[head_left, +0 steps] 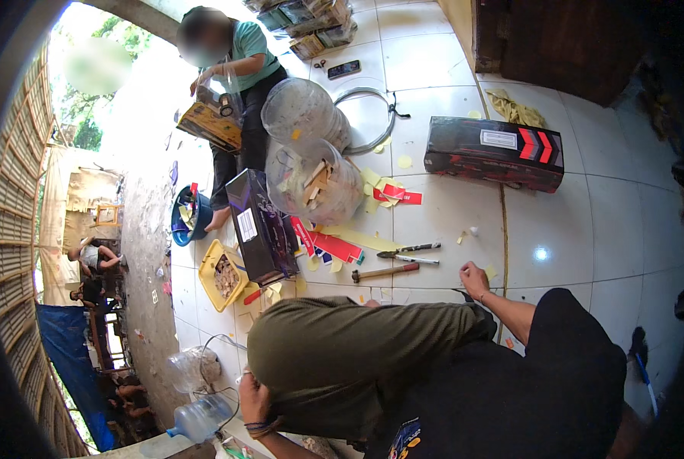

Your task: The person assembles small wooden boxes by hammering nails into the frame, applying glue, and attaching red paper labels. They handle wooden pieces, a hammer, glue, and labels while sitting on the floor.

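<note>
My left hand (255,399) is closed beside my bent knee. Something small and pale shows at its fingertips, too small to name. My right hand (475,281) rests low over the tiles with its fingers curled; whatever they may hold is hidden. A hammer (386,272) with a wooden handle lies left of my right hand. Beside it are a dark, slim pointed tool (409,251) and a white pen-like stick (418,260). Farther off stands a black box (495,153) with red chevrons. Another dark box (261,228) sits past my knee.
Two clear plastic tubs (305,115), one holding scraps, stand ahead near a wire coil (366,145). Red and yellow paper scraps (334,246) litter the tiles. A yellow basket (223,275) and blue bucket (196,218) are leftward. A person (250,57) holds a yellow-and-black package.
</note>
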